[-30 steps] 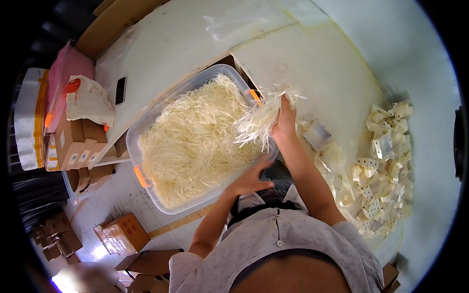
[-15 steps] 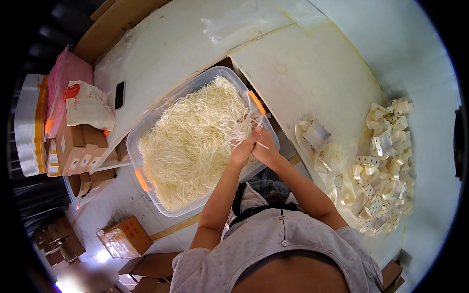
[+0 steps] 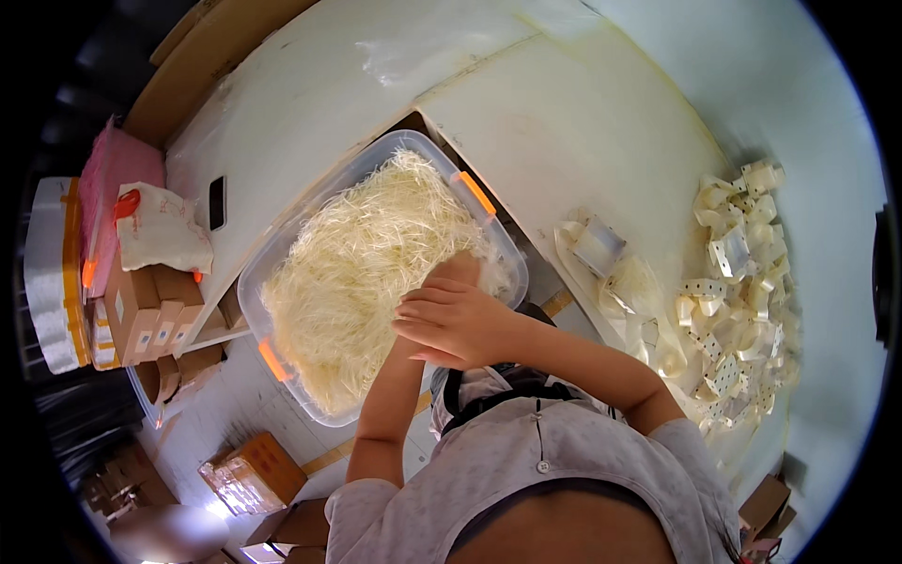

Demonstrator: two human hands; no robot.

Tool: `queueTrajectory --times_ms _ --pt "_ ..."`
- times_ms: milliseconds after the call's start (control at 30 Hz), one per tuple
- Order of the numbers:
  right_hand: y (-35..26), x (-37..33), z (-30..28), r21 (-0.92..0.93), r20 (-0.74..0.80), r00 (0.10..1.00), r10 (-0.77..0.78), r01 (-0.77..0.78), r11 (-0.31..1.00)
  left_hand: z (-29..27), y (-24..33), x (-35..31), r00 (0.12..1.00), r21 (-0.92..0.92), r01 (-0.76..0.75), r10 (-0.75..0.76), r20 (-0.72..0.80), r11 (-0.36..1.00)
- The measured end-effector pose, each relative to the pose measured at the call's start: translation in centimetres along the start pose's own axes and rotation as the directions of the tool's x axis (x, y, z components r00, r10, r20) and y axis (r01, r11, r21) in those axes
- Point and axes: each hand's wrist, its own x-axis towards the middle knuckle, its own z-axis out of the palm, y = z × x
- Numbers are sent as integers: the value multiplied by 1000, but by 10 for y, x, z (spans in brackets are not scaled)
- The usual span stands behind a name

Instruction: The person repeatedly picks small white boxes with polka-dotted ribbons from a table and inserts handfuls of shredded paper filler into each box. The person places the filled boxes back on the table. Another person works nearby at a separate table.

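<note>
A clear plastic bin point(image 3: 254, 299) with orange latches is heaped with cream-coloured shredded paper filler point(image 3: 348, 254). My left hand point(image 3: 458, 269) reaches into the shreds near the bin's right side. Its fingers are hidden there, so whether they grip any strands does not show. Across my left wrist lies my right hand point(image 3: 449, 324), palm down, its fingers stretched out toward the left and holding nothing.
White worktables point(image 3: 554, 122) border the bin. At right lie a small white box point(image 3: 598, 246) and a pile of cream boxes with ribbons point(image 3: 738, 282). A phone point(image 3: 218, 202), a cloth bag point(image 3: 162, 235) and brown cartons point(image 3: 141, 310) are at left. A taped carton point(image 3: 254, 473) stands on the floor.
My hands were together over the bin's right side, with a bunch of shreds between them. Now my right hand has moved left onto my left wrist, and my left fingers are down in the shreds.
</note>
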Motion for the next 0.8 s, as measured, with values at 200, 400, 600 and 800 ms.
queueTrajectory --times_ms 200,400,600,800 --pt "65 -31 -9 291 398 699 594 -710 641 -12 0 -6 943 19 -273 264 201 962" --pt "56 -73 40 957 162 394 905 161 -241 3 44 20 904 -136 -347 291 -314 928" --pt "50 -77 6 946 -7 254 967 315 -75 50 71 44 696 152 -422 427 -577 894" --pt "58 -138 -35 945 -226 -34 973 235 228 85 101 71 834 -238 -549 546 -85 801"
